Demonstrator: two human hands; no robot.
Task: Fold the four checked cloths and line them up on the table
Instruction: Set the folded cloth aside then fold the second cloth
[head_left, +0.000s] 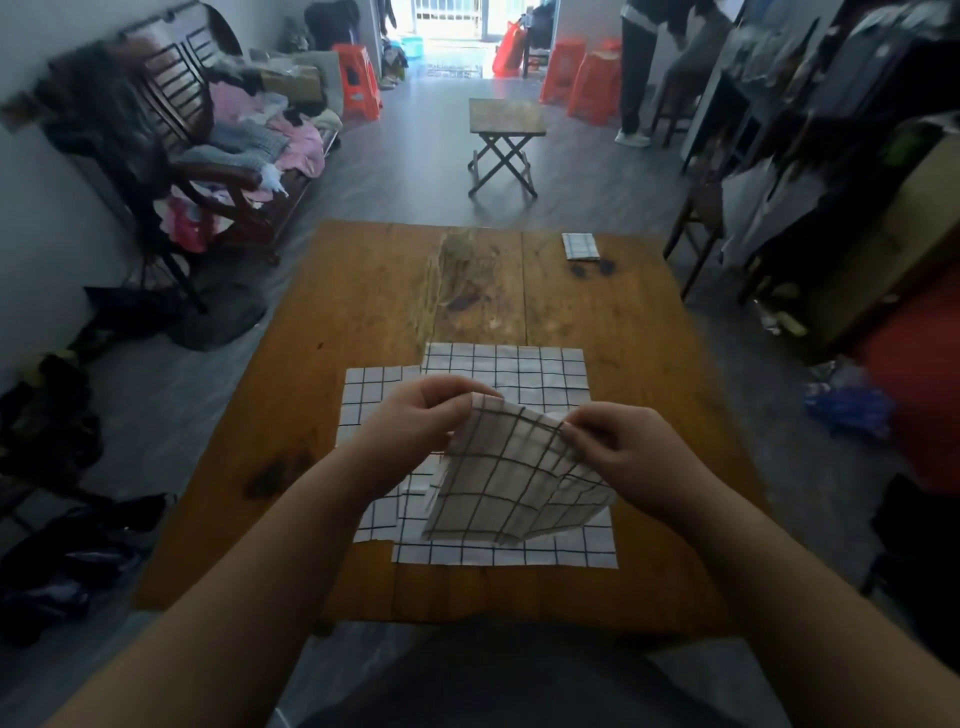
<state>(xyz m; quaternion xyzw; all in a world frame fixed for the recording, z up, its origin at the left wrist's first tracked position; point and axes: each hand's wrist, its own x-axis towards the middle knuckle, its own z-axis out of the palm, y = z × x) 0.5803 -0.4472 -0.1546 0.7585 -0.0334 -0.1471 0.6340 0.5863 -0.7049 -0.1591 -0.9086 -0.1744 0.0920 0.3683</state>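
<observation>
Fingers of the left hand (415, 418) and right hand (621, 449) pinch the top edge of a cloth (511, 486), apparently mid-fold; next, lower it onto the worktop (395, 291) beneath the fingers and crease.

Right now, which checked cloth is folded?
The small white checked cloth at the far right of the brown wooden table; the others lie flat, or hang unfolded like the held checked cloth.

Held cloth (514, 483) is off-white with a dark grid check. The flat cloths (519, 369) under it are white with thin black grid lines, and the folded cloth (580, 246) at the far corner has the same check, lines possibly bluish, too small to be sure. Table (363, 291) is orange-brown wood grain with dark stains and a pale worn streak; plastic stools (356, 78) orange-red, floor (415, 156) grey, clothes pile (291, 140) mostly pink.
</observation>
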